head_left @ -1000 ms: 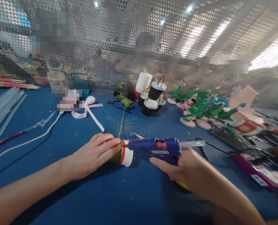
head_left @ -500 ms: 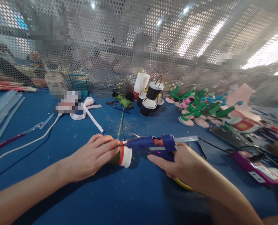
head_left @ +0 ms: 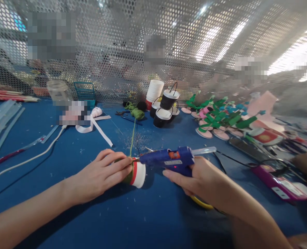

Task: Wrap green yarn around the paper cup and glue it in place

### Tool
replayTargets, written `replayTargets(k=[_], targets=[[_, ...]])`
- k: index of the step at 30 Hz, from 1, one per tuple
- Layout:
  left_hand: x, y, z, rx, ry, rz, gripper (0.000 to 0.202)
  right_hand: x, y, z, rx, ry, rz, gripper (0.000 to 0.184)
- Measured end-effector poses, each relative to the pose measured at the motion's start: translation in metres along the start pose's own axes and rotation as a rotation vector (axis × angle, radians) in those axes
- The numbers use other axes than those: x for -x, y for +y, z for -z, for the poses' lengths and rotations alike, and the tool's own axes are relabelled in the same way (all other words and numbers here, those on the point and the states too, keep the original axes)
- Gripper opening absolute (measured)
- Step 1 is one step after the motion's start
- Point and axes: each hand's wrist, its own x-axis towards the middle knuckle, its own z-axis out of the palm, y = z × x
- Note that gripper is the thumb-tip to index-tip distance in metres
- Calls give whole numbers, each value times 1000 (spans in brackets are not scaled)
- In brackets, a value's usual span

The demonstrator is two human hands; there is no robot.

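Note:
A paper cup (head_left: 140, 175) lies on its side, white and red at one end and wrapped in green yarn over the rest. My left hand (head_left: 104, 172) is closed over the wrapped part, its fingertips near the red band. From there a strand of green yarn (head_left: 133, 136) runs back to a small green yarn ball (head_left: 137, 112). My right hand (head_left: 197, 176) grips a blue hot glue gun (head_left: 166, 158) with a clear glue stick (head_left: 204, 150) sticking out of its rear. The gun's nozzle points left, at the red band beside my left fingertips.
White cups (head_left: 155, 90) and black yarn-wrapped cups (head_left: 162, 118) stand at the back. Green craft flowers (head_left: 212, 119) lie back right, a purple power strip (head_left: 269, 180) at right. White ribbon (head_left: 101, 131) and clear glue sticks (head_left: 3, 121) lie left. A perforated screen (head_left: 112, 62) rises behind.
Both hands, the cup and the glue gun keep nearly the same places, with the nozzle still at the red band. The view has shifted slightly, moving the background a little left.

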Motion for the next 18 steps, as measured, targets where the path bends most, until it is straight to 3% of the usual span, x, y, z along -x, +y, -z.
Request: replayTargets(k=[6,12,18], targets=[[1,2,-2,-6,21,9,33,-6,-2,1,-49,0,71,37],[0,2,0,-27,22,-16,34,-2,-1,3,-32,-30,4,43],[-1,1,1,-18,10,-13,34,-5,-1,2,-46,-30,72,46]])
